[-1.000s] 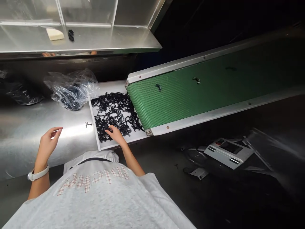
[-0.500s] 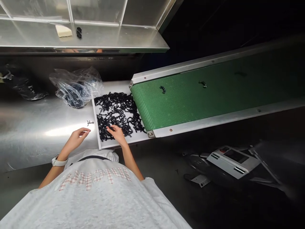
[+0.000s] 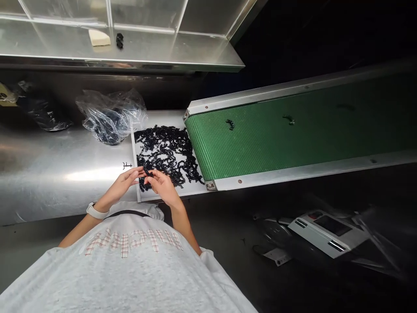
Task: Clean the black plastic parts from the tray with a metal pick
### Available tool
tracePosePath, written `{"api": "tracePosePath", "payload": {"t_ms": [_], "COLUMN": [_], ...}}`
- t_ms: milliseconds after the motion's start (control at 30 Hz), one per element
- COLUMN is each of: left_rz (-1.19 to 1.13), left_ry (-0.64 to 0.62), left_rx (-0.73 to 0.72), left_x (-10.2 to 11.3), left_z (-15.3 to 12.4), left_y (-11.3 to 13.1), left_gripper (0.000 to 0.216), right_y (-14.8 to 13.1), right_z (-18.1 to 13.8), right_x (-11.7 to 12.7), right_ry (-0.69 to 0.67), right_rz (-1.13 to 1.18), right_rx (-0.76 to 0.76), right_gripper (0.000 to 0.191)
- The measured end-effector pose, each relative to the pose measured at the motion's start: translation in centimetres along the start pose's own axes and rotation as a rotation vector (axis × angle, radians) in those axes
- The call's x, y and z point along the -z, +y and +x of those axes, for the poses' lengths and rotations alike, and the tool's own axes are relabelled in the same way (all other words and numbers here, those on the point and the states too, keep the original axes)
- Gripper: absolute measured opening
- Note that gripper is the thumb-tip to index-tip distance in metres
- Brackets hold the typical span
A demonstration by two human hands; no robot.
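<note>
Over the near left corner of a white tray, my two hands have come together at one small black plastic part. My right hand pinches it between thumb and fingers. Thumb and fingertips of my left hand close on its left side, partly hiding it. Many more jagged black parts lie heaped and scattered across the tray beneath. A few dark pieces sit on the steel table just left of the tray.
A green conveyor belt with a few black parts ends over the tray's right side. Behind the tray's left corner stands a clear plastic bag of dark contents; another bag lies farther left. A steel shelf holds a cream block.
My left hand has moved right from beside the tray to meet my right hand at the black part. The whole view has shifted slightly, and the belt's parts sit farther right in it.
</note>
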State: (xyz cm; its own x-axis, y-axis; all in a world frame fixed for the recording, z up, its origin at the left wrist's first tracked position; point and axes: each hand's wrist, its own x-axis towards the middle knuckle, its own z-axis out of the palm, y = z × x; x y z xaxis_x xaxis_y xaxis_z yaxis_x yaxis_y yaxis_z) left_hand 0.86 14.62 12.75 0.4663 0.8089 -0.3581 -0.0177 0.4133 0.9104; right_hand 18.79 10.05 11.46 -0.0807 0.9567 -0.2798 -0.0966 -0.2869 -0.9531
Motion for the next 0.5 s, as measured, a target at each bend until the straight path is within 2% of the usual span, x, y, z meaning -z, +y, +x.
{"api": "tracePosePath", "payload": {"t_ms": [100, 200, 400, 500], "left_rz": [-0.123, -0.194, -0.212, -0.177], "left_ry": [-0.063, -0.071, 0.096, 0.123], "left_rx": [-0.017, -0.034, -0.117, -0.127], "left_x": [-1.0, -1.3, -0.5, -0.1], "left_z": [-0.2, -0.9, -2.4, -2.7], "left_y": [1.2, 2.0, 2.2, 2.2], "left_gripper": [0.065, 0.058, 0.049, 0.049], "right_y": [-1.6, -2.5, -3.3, -3.8], "right_z": [-0.7, -1.3, -2.0, -2.3], "right_x": [-1.4, -2.5, -3.2, -3.2], "right_ry": [-0.053, -0.068, 0.012, 0.063], "right_rz": [0.049, 0.075, 0.034, -0.008], "right_rx": [0.048, 0.084, 0.143, 0.164], "right_gripper": [0.049, 0.051, 0.037, 0.034]}}
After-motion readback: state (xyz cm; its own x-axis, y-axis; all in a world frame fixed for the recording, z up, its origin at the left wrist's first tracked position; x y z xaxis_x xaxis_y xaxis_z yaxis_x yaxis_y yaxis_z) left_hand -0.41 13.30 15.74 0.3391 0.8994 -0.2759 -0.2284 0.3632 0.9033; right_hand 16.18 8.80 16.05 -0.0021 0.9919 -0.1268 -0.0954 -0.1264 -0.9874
